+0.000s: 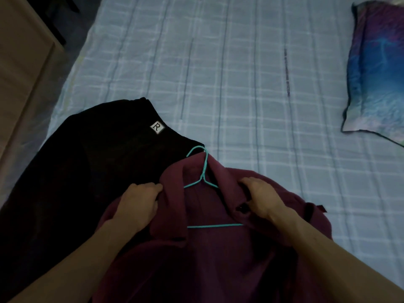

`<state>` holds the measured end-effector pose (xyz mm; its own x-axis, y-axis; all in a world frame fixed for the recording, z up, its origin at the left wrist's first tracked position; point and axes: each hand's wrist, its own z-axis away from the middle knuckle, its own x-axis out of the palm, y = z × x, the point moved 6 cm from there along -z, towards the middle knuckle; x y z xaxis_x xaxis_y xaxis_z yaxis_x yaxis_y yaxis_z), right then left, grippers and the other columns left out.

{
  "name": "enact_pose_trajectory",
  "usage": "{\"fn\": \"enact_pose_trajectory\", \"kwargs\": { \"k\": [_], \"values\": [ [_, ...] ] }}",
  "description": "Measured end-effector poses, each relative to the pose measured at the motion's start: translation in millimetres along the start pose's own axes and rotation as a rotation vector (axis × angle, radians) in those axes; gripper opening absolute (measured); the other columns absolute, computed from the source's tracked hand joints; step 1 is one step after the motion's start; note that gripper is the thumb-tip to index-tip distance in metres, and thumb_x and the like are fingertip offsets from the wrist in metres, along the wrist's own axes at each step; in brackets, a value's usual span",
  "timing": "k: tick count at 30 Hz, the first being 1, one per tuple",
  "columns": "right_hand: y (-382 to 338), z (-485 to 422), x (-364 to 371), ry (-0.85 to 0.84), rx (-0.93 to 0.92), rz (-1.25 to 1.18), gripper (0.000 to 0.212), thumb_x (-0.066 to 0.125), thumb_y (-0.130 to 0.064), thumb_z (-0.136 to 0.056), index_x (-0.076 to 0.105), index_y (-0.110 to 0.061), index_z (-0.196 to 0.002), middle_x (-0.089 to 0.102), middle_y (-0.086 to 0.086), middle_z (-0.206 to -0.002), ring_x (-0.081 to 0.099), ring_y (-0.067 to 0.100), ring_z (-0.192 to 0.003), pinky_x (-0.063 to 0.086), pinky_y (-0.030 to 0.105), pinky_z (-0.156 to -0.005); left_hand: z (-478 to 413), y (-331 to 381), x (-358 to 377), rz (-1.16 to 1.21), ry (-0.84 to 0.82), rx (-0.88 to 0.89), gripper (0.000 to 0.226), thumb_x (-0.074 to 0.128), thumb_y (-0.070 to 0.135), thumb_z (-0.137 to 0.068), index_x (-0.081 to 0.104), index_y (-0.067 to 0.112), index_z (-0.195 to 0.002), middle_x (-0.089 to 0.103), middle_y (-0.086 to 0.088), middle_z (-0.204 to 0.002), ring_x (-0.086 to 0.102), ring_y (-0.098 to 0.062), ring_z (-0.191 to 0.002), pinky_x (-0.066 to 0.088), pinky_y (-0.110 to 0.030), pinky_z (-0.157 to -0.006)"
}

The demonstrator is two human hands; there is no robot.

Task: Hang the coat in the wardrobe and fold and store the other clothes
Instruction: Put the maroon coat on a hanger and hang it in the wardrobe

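At the far left a pale brown wooden cabinet [19,68] stands beside the bed. On the near left of the bed a black cloth garment [87,171] lies spread flat, its small white square label marked R [157,127] facing up. Its right edge runs under the coat.

The left hand [140,204] has its fingers [153,186] curled tight round the left collar flap of the dark maroon soft-cloth coat [207,259]. The coat lies on the bed with its collar away from the person and its body running back toward them.

Inside the open collar, between the two hands, lies the thin turquoise wire hanger [215,225]. Its hook points away from the person, up the bed, just past the collar's far edge. Its bottom bar runs across, left to right, partly hidden under the flaps. The hook lies ahead of both sets of fingers, and neither hand is plainly nearer to it.

The right hand [260,197] mirrors the left, its fingers [244,182] closed on the right collar flap, just above a black button. Both hands seem to be settling the coat's shoulders over the hanger, so the lift to the wardrobe looks close.

Further right stretches the pale blue checked bed sheet [240,73], and at the far right lies a blue and purple patterned pillow [376,68], well apart from the coat
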<state>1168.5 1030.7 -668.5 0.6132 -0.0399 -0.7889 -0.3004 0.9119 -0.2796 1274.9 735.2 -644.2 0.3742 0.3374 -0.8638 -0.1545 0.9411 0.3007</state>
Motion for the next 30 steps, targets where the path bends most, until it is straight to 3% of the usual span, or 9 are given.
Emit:
{"fn": "enact_pose_trajectory", "kwargs": {
  "k": [3,7,12,17,23,30],
  "values": [
    [-18.6,3.4,1.5,0.077,-0.014,0.044,0.021,0.061,-0.015,-0.079,0.059,-0.020,-0.100,0.069,0.004,-0.101,0.065,0.030,-0.094,0.051,0.039,-0.078,4.4,11.4,-1.6,-0.003,0.092,0.001,0.023,0.053,0.001,-0.087,0.067,0.013,-0.100,0.059,-0.003,-0.082,0.057,-0.020,-0.070,0.037,-0.029,-0.063],
    [-25.2,20.4,-1.9,0.169,-0.027,-0.143,0.013,0.060,-0.011,-0.075,0.056,-0.019,-0.085,0.065,0.004,-0.088,0.063,0.029,-0.081,0.050,0.041,-0.070,17.8,17.9,-18.5,-0.006,0.221,0.045,0.022,0.067,-0.007,-0.071,0.067,0.010,-0.086,0.057,-0.003,-0.072,0.053,-0.019,-0.059,0.041,-0.029,-0.052],
    [-34.9,53.6,-46.8,0.342,-0.079,-0.236,0.038,0.061,-0.004,-0.072,0.068,-0.018,-0.107,0.068,0.001,-0.099,0.063,0.022,-0.088,0.051,0.036,-0.079,37.4,26.0,-58.5,0.024,0.347,0.079,0.021,0.071,-0.006,-0.070,0.065,0.011,-0.082,0.054,-0.001,-0.070,0.050,-0.016,-0.056,0.045,-0.032,-0.045],
    [-50.6,96.9,-108.4,0.447,-0.071,-0.241,0.018,0.059,-0.008,-0.083,0.066,-0.019,-0.095,0.061,-0.003,-0.082,0.059,0.018,-0.075,0.048,0.036,-0.069,70.9,41.8,-109.0,0.049,0.411,0.114,0.025,0.073,-0.005,-0.071,0.065,0.013,-0.088,0.053,0.001,-0.074,0.052,-0.016,-0.061,0.046,-0.031,-0.045],
    [-78.4,174.0,-182.6,0.584,-0.130,-0.239,0.031,0.060,-0.003,-0.077,0.068,-0.023,-0.099,0.061,-0.008,-0.085,0.059,0.011,-0.076,0.050,0.033,-0.070,126.5,73.3,-184.3,0.024,0.534,0.182,0.027,0.072,-0.002,-0.070,0.062,0.013,-0.089,0.052,-0.001,-0.079,0.054,-0.021,-0.063,0.048,-0.036,-0.048],
    [-124.1,286.8,-273.5,0.801,-0.228,-0.199,0.039,0.050,-0.013,-0.068,0.069,-0.019,-0.101,0.061,-0.001,-0.086,0.061,0.023,-0.080,0.048,0.036,-0.071,212.1,118.7,-288.3,-0.024,0.783,0.261,0.030,0.072,-0.006,-0.066,0.065,0.011,-0.089,0.055,-0.002,-0.079,0.057,-0.025,-0.067,0.048,-0.036,-0.053]
  ]
}}
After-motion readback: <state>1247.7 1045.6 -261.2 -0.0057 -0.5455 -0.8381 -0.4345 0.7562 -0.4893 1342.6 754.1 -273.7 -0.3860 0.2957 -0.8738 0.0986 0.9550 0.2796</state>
